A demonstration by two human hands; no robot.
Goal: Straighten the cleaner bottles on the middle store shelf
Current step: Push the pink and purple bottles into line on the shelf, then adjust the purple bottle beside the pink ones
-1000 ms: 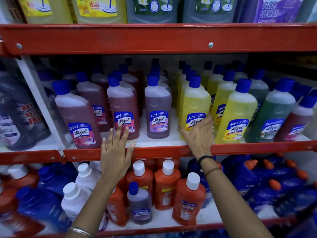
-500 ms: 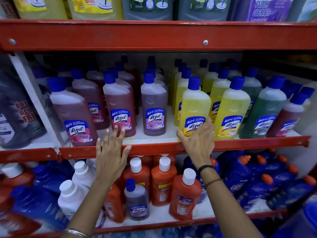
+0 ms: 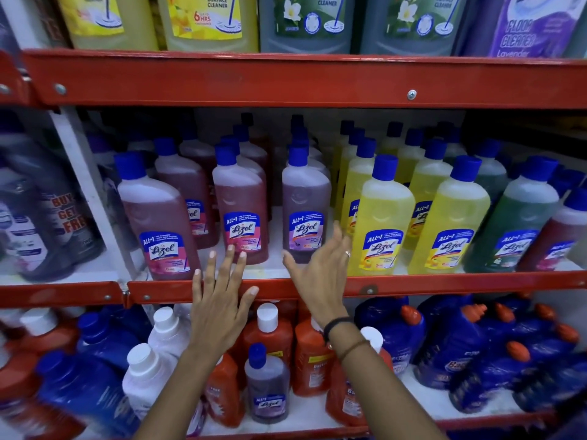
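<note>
upright purple blue-capped plastic cleaner bottle [image 3: 305, 204] between yellow bottle [image 3: 381, 220] and pink bottle [image 3: 239, 211]; left hand [image 3: 219, 309] and right hand [image 3: 320, 274] spread, empty.

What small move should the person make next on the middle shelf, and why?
Probably close the right hand on the purple Lizol bottle and square it up. That open hand is right at the bottle's base, between it and the front yellow Lizol bottle, gripping nothing. The left hand is spread open below the pink Lizol bottle, at the red shelf edge.
</note>
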